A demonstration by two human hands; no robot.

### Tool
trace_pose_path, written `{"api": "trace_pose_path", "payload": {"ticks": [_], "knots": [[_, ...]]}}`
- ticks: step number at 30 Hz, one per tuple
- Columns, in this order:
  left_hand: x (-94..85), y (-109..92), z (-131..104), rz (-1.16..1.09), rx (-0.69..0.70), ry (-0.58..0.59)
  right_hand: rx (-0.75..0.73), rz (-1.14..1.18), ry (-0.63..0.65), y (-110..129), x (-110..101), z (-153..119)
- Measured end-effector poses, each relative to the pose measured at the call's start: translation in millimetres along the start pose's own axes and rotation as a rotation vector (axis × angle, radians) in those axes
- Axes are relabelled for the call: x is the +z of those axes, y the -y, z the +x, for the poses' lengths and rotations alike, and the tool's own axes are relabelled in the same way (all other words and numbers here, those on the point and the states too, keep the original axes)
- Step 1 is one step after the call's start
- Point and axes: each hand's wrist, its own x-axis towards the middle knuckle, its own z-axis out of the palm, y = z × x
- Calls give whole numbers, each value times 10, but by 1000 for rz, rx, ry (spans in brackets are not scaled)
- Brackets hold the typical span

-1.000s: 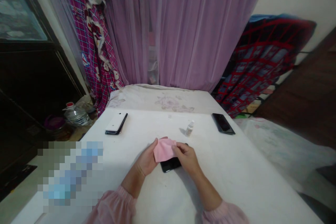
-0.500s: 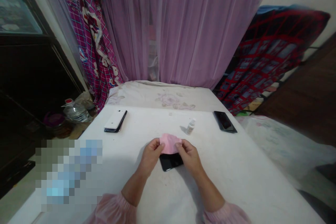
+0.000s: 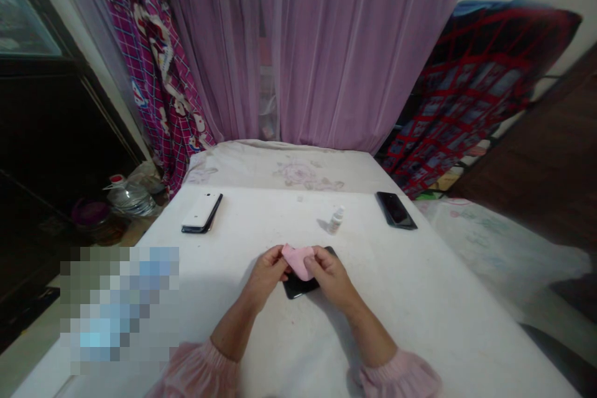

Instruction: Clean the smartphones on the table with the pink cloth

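Note:
A small pink cloth (image 3: 300, 261) is stretched between my two hands, sagging in the middle. My left hand (image 3: 269, 270) pinches its left corner, and my right hand (image 3: 328, 272) grips the right side between thumb and fingers. Beneath the cloth a black smartphone (image 3: 298, 288) lies on the white table; the cloth and my hands hide much of it. Just beyond my right hand stands a small white spray bottle (image 3: 336, 221).
Stacked phones with a white one on top (image 3: 202, 210) lie at the table's left. Dark phones (image 3: 396, 209) are stacked at the right. A floral cloth (image 3: 298, 171) covers the far end, before purple curtains (image 3: 336, 50). A water bottle (image 3: 130, 198) stands left of the table.
The cloth has gone from spread flat to drooping and partly folded between my hands. More of the phone's far right corner shows. The view has shifted slightly.

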Motion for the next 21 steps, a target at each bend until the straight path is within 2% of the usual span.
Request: {"api": "trace_pose_path", "payload": {"ticks": [4, 8, 11, 13, 17, 19, 21], "knots": [[36, -12, -40, -6, -20, 26, -18, -112, -49, -34, 24, -13], [27, -14, -66, -46, -45, 85, -175, -339, -82, 63, 43, -30], [5, -1, -55, -120, -71, 149, -267, -428, -87, 126, 15, -27], [-15, 16, -24, -136, -66, 132, -223, -463, -157, 109, -52, -15], [-66, 57, 38, 12, 76, -62, 73, -650, -313, -45, -269, -3], [-80, 70, 21, 171, 163, -113, 142, -808, -342, -114, -370, -16], [-73, 75, -41, 454, 213, -78, 90, -959, -398, -132, -437, -39]]}}
